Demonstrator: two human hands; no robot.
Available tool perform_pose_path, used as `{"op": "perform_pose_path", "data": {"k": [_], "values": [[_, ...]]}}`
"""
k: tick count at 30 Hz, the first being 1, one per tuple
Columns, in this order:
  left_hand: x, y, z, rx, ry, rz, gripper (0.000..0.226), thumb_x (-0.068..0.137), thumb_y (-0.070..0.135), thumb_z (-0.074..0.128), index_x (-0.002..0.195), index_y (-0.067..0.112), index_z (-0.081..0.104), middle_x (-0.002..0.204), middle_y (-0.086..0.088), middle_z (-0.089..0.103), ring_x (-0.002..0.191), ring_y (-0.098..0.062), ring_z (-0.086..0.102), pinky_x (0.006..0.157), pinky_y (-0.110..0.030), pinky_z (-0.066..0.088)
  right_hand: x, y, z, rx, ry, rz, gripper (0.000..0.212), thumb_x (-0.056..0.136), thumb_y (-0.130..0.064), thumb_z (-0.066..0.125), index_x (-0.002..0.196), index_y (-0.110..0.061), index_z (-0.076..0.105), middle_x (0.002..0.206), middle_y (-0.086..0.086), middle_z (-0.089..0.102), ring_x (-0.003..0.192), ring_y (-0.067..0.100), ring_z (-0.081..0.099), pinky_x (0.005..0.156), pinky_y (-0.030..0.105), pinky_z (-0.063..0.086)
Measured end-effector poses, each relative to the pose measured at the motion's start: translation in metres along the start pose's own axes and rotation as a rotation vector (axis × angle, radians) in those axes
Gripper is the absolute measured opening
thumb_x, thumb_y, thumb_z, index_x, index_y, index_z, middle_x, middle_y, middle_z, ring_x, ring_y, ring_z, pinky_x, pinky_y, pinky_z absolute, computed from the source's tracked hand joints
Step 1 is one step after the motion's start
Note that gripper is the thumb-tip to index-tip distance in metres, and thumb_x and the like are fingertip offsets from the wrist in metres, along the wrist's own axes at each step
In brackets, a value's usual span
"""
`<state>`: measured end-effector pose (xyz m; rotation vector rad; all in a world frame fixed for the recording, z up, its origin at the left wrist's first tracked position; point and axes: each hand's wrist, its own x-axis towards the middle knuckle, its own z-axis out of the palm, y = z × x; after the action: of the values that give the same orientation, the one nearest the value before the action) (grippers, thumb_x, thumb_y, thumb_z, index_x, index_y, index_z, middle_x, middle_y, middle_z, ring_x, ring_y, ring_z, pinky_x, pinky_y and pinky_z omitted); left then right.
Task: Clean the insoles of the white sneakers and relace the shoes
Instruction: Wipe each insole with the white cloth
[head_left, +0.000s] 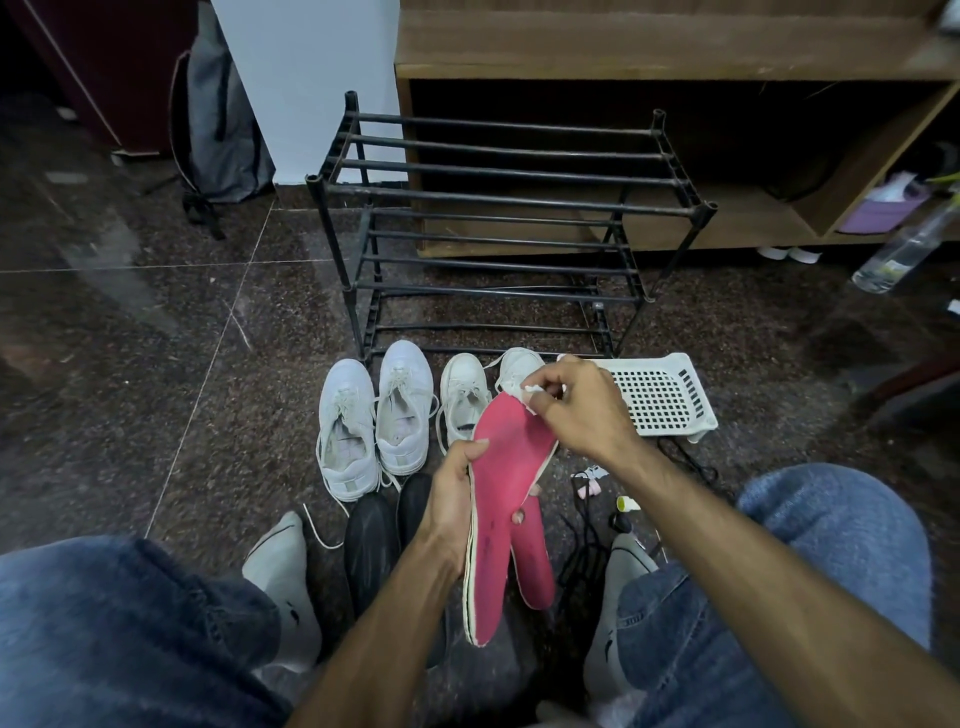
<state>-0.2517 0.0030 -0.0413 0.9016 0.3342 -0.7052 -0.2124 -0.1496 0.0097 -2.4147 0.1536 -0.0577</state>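
**While wiping: insoles out, laces still to do**

Gripped in the left hand (452, 499): two pink insoles (506, 499), held together above the floor, fingers curled round their middle. Pinched in the right hand (576, 405): a small white wipe (530, 397), pressed to the toe end. Behind, on the floor: two pairs of white sneakers (402, 410), laces loose. Judged early: cleaning under way, refitting and relacing left.

Dark speckled floor (156, 364) — white sneakers (376, 415), black rack (493, 208), white basket (660, 395)
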Motion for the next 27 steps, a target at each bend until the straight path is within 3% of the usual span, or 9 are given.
{"op": "perform_pose_path", "data": {"k": [4,8,10,12,15,21,24,27], "values": [[0.003,0.000,-0.001,-0.035,-0.064,-0.008,0.055,0.074,0.033,0.050,0.114,-0.005,0.055,0.080,-0.024,0.058,0.052,-0.027,0.057,0.042,-0.025,0.042,0.002,0.001,0.000,-0.027,-0.035,-0.011,0.008,0.086,-0.023,0.067,0.085,-0.028,0.073,0.088,-0.006,0.062,0.081,0.015,0.058,0.074,0.037,0.052],[0.005,-0.001,-0.004,-0.055,-0.180,0.011,0.058,0.075,0.031,0.046,0.120,-0.007,0.052,0.092,-0.025,0.065,0.056,-0.025,0.055,0.041,-0.024,0.041,0.007,-0.001,0.000,-0.073,-0.011,0.034,0.015,0.087,-0.021,0.063,0.076,-0.031,0.064,0.087,-0.008,0.058,0.090,0.022,0.060,0.078,0.039,0.051],[0.007,-0.002,-0.007,-0.061,-0.233,0.022,0.069,0.068,0.033,0.059,0.123,-0.008,0.049,0.095,-0.027,0.065,0.056,-0.025,0.055,0.041,-0.024,0.042,0.008,-0.002,-0.002,-0.080,-0.030,0.059,0.020,0.087,-0.020,0.063,0.071,-0.031,0.060,0.085,-0.007,0.059,0.090,0.023,0.061,0.077,0.038,0.051],[0.009,-0.004,-0.010,-0.067,-0.281,0.017,0.078,0.058,0.034,0.073,0.120,-0.009,0.051,0.092,-0.027,0.064,0.057,-0.026,0.056,0.041,-0.025,0.042,0.006,-0.006,-0.003,-0.055,-0.084,0.046,0.018,0.088,-0.019,0.063,0.074,-0.030,0.061,0.083,-0.006,0.063,0.085,0.020,0.061,0.076,0.037,0.052],[0.010,-0.005,-0.011,-0.060,-0.319,0.019,0.079,0.055,0.037,0.076,0.116,-0.007,0.054,0.089,-0.025,0.063,0.058,-0.025,0.055,0.042,-0.025,0.042,-0.002,-0.012,0.000,-0.059,-0.181,-0.062,0.010,0.089,-0.018,0.063,0.083,-0.025,0.067,0.090,-0.008,0.061,0.086,0.015,0.058,0.079,0.034,0.050],[0.009,-0.002,-0.009,-0.044,-0.306,-0.006,0.078,0.063,0.043,0.073,0.121,-0.006,0.053,0.088,-0.024,0.061,0.058,-0.024,0.055,0.042,-0.025,0.042,0.003,-0.014,-0.007,-0.199,-0.042,-0.021,0.013,0.090,-0.016,0.059,0.092,-0.026,0.068,0.097,-0.008,0.055,0.099,0.021,0.059,0.083,0.039,0.049],[0.012,-0.001,-0.007,-0.066,-0.233,0.027,0.056,0.087,0.054,0.048,0.109,0.005,0.062,0.081,-0.019,0.060,0.054,-0.024,0.055,0.041,-0.024,0.041,-0.014,-0.023,0.002,-0.209,-0.140,-0.132,0.015,0.091,-0.016,0.057,0.097,-0.026,0.067,0.097,-0.009,0.053,0.097,0.018,0.059,0.082,0.036,0.048],[0.012,0.001,-0.007,-0.113,-0.168,0.044,0.058,0.094,0.052,0.032,0.090,0.009,0.070,0.067,-0.014,0.059,0.048,-0.026,0.055,0.042,-0.025,0.041,-0.033,-0.026,0.015,-0.246,-0.166,-0.220,0.015,0.092,-0.018,0.055,0.098,-0.027,0.065,0.094,-0.016,0.047,0.091,0.017,0.060,0.074,0.031,0.045]]}}
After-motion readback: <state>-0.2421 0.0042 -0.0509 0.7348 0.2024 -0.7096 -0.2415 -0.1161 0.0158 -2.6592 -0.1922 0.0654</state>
